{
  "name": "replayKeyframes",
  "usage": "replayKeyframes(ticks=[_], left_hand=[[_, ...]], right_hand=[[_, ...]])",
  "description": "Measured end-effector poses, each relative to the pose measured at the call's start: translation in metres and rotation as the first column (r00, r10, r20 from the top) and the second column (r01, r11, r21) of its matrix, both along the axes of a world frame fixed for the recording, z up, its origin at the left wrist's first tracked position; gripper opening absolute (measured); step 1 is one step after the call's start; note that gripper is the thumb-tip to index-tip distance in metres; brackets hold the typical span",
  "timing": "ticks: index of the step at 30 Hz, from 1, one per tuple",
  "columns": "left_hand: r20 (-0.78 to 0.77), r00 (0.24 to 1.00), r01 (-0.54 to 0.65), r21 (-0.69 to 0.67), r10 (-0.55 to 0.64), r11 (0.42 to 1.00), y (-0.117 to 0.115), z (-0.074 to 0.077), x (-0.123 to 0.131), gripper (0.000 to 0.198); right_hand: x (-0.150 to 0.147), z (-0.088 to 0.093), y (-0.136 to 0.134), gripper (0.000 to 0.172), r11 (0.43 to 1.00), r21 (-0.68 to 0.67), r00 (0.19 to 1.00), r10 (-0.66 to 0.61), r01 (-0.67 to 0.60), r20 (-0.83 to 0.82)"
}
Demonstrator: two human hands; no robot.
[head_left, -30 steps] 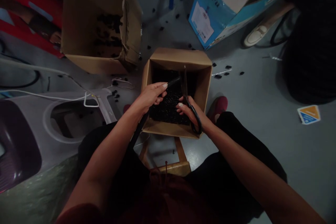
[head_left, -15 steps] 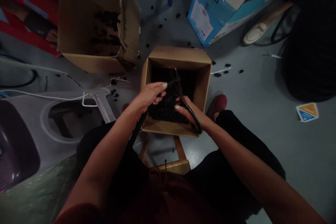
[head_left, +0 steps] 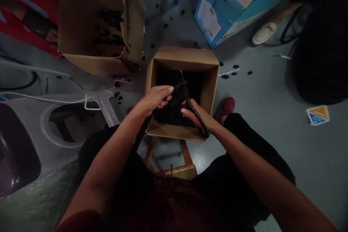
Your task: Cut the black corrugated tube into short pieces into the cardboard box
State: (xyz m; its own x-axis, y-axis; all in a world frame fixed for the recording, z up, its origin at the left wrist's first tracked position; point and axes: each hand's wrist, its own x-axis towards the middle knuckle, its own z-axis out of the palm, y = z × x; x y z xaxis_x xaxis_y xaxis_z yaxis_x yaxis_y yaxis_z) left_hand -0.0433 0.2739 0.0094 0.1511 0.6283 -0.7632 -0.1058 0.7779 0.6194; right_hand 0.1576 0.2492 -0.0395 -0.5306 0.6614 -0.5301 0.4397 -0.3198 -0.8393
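A cardboard box (head_left: 187,55) stands open below my hands, with many small black pieces (head_left: 174,112) in it. My left hand (head_left: 157,99) pinches a long black strip (head_left: 141,134), whose tail hangs back over the box's left edge and whose short end sticks out past my fingertips. My right hand (head_left: 197,112) is closed round the handles of black scissors (head_left: 199,119). The scissor blades point away from me and cross the strip's end over the box.
A larger cardboard box (head_left: 89,14) with black pieces is at the upper left, beside a person's hand. A blue carton (head_left: 223,7) stands upper right, near a person's shoe (head_left: 265,34). At left is a grey plastic stool (head_left: 49,98). Black bits dot the floor.
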Motion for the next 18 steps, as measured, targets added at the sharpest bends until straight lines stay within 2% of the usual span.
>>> replayKeyframes(ticks=[4, 10, 18], left_hand=[[-0.011, 1.0, 0.02, 0.007, -0.02, 1.0, 0.0, 0.001, 0.0, 0.019], [-0.019, 0.999, 0.026, 0.002, -0.026, 1.0, 0.0, 0.002, 0.0, 0.019], [-0.035, 0.998, 0.056, -0.001, -0.056, 0.998, 0.0, 0.0, 0.0, 0.016]], right_hand=[[0.002, 0.002, 0.002, 0.038, 1.0, -0.012, 1.0, 0.025, -0.025, -0.004], [0.001, 0.005, 0.004, 0.044, 0.994, -0.111, 0.992, -0.01, -0.004, -0.123], [0.005, -0.007, 0.002, 0.044, 1.0, -0.011, 0.998, 0.024, -0.024, -0.056]])
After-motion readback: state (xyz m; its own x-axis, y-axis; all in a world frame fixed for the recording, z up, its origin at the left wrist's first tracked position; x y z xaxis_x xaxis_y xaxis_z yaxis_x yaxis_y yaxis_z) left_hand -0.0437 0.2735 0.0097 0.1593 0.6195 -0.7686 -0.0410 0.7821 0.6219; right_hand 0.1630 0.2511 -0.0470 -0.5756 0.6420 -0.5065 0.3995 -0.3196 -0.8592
